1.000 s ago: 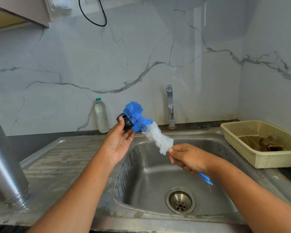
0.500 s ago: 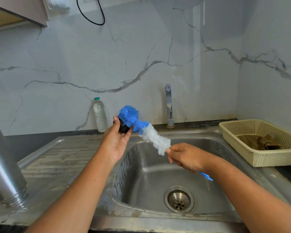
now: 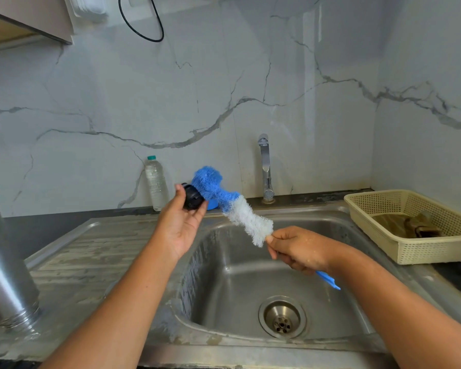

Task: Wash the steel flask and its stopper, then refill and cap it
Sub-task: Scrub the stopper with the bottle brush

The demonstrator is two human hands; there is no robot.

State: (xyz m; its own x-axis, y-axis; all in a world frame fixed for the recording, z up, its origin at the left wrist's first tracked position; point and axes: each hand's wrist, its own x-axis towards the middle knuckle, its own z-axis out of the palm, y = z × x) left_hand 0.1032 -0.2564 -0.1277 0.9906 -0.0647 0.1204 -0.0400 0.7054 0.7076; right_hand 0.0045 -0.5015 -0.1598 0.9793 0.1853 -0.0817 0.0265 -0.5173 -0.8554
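My left hand (image 3: 180,226) holds the black stopper (image 3: 192,199) between thumb and fingertips above the sink's left rim. My right hand (image 3: 297,249) grips the blue handle of a bottle brush (image 3: 246,218) over the basin. The brush's blue bristle tip presses against the stopper, and its white bristles run down toward my right hand. The steel flask (image 3: 4,265) stands upside down on the draining board at the far left, mouth down.
The steel sink (image 3: 250,283) has a drain at its bottom and a closed tap (image 3: 265,169) behind it. A clear plastic water bottle (image 3: 156,182) stands by the wall. A cream basket (image 3: 410,246) holding a brown cloth sits at the right.
The brush tip has shifted slightly against the stopper, which my left hand has turned a little. Both hands stay over the sink.
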